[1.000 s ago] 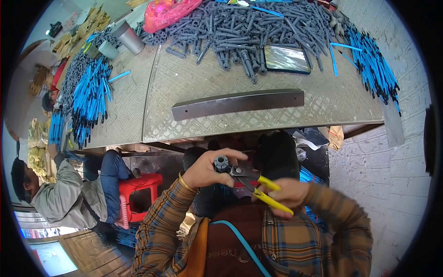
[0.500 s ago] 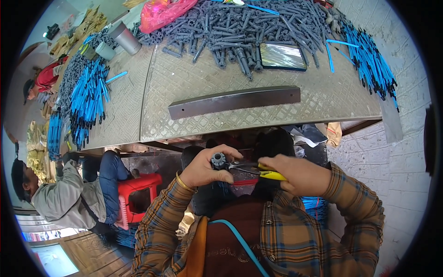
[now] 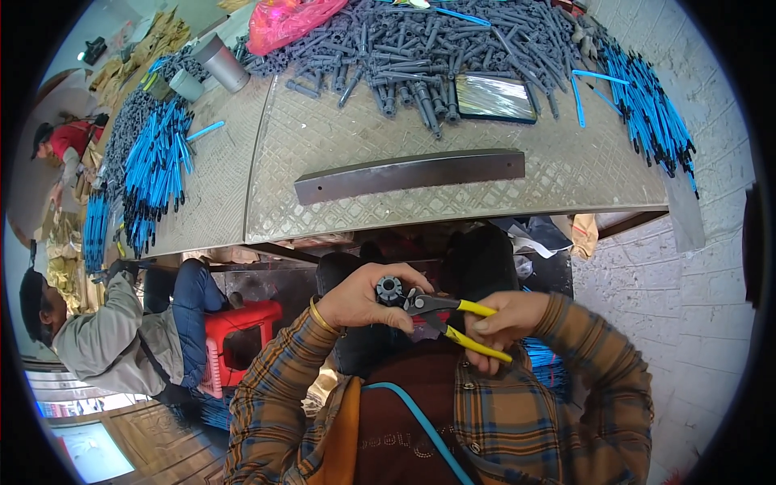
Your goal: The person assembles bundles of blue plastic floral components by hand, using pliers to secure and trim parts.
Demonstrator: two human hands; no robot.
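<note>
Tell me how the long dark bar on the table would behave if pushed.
The long dark bar would probably stay stiff, since it looks like metal. It seems unlikely to roll, with its flat faces and straight-edged, angular shape. It may drag a little, as the tabletop has a diamond-patterned surface.

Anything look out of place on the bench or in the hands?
One blue stick juts sideways from the left-hand blue pile, and a second stick lies apart from the right-hand bundle; odd, as most others lie gathered. The yellow-handled pliers in the right hand look normal. I see no spill or damage.
</note>
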